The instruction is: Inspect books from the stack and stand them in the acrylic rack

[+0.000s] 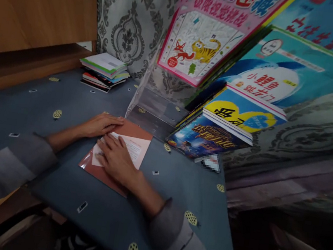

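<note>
A thin reddish-brown book [137, 130] lies flat on the table, with a glossy lower left corner. On top of it rests a pale printed sheet or page [138, 148]; I cannot tell whether it is loose or part of the book. My right hand [118, 157] lies on this sheet with its fingers spread. My left hand [102, 125] is stretched flat along the book's upper left edge, its fingertips on the brown surface. The two hands are close together, and neither grips anything.
Several children's books stand in a clear acrylic rack [154, 102], among them a pink one [213, 19] and a dark blue one [205, 135]. A stack of books [104, 69] sits at the back left by the wall. A wooden cabinet [40, 6] borders the blue-clothed table [73, 98].
</note>
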`<state>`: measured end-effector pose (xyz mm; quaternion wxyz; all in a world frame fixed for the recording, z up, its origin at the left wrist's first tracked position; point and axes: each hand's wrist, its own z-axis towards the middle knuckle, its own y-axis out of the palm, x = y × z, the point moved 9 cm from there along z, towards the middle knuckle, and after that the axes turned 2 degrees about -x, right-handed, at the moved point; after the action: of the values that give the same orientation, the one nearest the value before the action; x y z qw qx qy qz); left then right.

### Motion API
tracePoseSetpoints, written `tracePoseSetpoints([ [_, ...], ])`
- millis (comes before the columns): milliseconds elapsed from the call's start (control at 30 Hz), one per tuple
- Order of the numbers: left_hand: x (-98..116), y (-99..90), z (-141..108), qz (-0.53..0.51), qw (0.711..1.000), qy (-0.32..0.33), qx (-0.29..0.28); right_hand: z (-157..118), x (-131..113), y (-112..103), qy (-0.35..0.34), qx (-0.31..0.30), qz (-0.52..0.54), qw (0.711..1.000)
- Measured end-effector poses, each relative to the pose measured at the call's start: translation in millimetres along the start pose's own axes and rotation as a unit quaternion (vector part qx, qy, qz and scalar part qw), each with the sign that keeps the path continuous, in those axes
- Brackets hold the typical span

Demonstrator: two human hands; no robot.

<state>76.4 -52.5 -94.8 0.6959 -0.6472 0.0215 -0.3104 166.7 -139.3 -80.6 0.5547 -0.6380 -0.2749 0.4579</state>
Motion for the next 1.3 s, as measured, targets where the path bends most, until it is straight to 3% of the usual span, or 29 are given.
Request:
tracePoseSetpoints([
  [167,-1.1,1.1,0.3,0.007,1.000,-0.004,0.004,-19.5,-30.9,10.6,-0.048,-0.007,0.005,0.999],
  [333,2.5,0.4,-1.9,0.008,1.000,0.009,0.012,-31.0,-33.1,9.9,-0.078,-0.005,0.005,0.997],
  [433,2.7,1.1,-2.9,0.011,1.000,0.013,0.011,-33.6,-5.1,6.5,-0.039,0.000,0.016,0.999],
  [600,-0.8,3.3,-2.3,0.019,1.000,0.012,0.016,-49.1,90.4,-8.7,0.139,0.036,0.022,0.989],
  [667,-1.1,3.6,-1.8,0.023,1.000,0.011,0.016,-57.4,118.2,-15.1,0.185,0.048,0.017,0.981],
  [767,0.8,3.0,-1.7,0.037,0.999,0.007,0.012,-63.2,132.2,-19.5,0.200,0.055,0.011,0.978],
  [900,8.3,3.1,-2.2,0.090,0.996,0.001,-0.001,-63.0,128.8,-19.5,0.206,0.058,0.008,0.977],
  [1033,33.5,13.3,-4.1,0.137,0.990,0.031,-0.028,-61.8,128.6,-18.3,0.213,0.060,0.013,0.975],
  [1300,133.0,46.2,-39.7,0.068,0.969,0.217,-0.093,-61.8,134.4,-16.7,0.197,0.093,0.040,0.975],
])
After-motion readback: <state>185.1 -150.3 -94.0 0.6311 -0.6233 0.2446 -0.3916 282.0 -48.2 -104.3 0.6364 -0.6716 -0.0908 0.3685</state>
